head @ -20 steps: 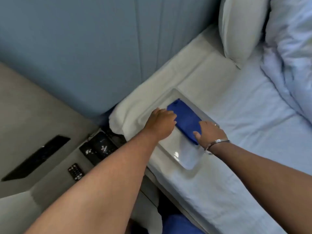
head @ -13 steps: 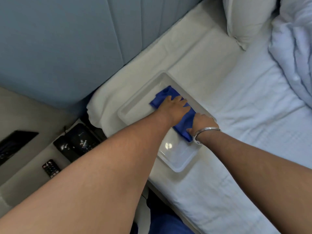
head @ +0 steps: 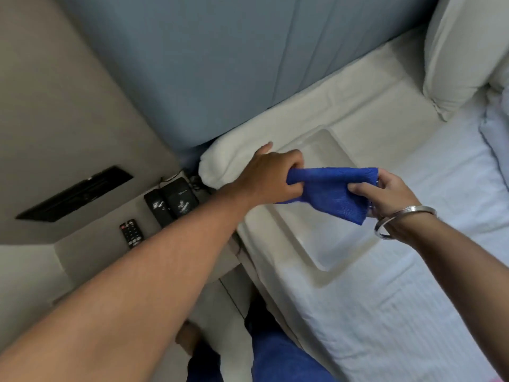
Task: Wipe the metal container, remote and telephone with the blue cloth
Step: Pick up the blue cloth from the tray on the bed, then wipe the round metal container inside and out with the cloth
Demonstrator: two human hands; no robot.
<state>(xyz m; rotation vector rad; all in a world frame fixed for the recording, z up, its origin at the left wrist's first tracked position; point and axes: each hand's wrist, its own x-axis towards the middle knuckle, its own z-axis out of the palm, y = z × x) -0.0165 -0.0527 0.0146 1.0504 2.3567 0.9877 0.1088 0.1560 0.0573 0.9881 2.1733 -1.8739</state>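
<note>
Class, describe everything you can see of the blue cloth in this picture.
The blue cloth is a deep blue, knitted-looking fabric, folded and slack. The left hand bunches one end in a fist; the right hand pinches the other. It hangs stretched between them, lifted above the metal container on the bed, apparently not touching it.

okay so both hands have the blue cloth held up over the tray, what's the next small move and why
Probably carry the blue cloth, gripped by the left hand and right hand, leftward to the remote. The cloth is off the metal container, suggesting that wipe is done, while remote and telephone sit untouched beside the bed.
</note>
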